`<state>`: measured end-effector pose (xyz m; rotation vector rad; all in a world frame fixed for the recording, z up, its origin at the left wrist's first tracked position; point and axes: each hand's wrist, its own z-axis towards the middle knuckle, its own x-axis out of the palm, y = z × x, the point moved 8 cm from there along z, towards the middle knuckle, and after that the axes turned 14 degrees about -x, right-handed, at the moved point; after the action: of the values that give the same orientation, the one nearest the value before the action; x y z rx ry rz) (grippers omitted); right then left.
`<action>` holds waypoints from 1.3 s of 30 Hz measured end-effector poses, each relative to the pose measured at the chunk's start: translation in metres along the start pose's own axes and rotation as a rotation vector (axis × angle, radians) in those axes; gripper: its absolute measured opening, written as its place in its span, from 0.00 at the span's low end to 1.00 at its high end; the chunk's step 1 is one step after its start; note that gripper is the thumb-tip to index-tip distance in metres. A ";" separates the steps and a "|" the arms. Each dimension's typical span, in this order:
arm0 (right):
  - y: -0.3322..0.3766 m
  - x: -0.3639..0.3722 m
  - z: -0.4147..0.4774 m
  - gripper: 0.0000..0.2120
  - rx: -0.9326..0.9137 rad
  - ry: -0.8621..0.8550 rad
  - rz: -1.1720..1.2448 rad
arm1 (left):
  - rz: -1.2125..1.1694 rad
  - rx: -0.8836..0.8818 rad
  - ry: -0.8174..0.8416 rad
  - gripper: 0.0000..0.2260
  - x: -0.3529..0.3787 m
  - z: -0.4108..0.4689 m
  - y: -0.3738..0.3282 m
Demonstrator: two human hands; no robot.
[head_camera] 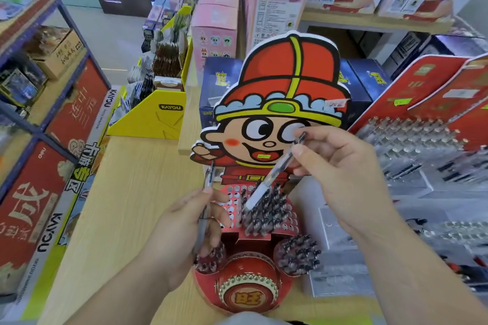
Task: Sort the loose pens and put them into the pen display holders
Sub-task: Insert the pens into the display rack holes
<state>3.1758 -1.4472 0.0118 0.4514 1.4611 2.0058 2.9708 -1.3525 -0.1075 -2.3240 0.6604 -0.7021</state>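
Transparent plastic pen with a white grip (274,170) slants down from the right hand (340,179), which pinches its upper part. Its tip is at the dark-capped pens (266,212) standing in the perforated upper tray of the red cardboard display holder (232,202). The left hand (182,227) grips a second clear pen (209,179), nearly upright, just beside this tray. Two round lower cups (298,258) are also packed with dark-capped pens. The holder stands on a light wooden table (132,192).

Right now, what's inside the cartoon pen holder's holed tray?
Dark-capped pens fill the right of the tray; empty holes show on its left. The left hand, holding a pen, hides part of the left edge.
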 end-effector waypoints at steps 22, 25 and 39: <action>-0.049 0.048 -0.012 0.05 -0.069 0.398 -0.711 | -0.023 -0.027 0.024 0.20 -0.018 0.015 0.006; -0.052 0.050 -0.013 0.05 -0.041 0.421 -0.725 | -0.024 -0.027 0.026 0.20 -0.018 0.015 0.007; -0.052 0.059 -0.007 0.08 -0.013 0.566 -0.919 | -0.016 -0.019 0.045 0.16 -0.011 0.013 0.009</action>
<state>3.1414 -1.4037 -0.0439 -0.7456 1.5499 1.4021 2.9684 -1.3471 -0.1257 -2.3396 0.6718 -0.7600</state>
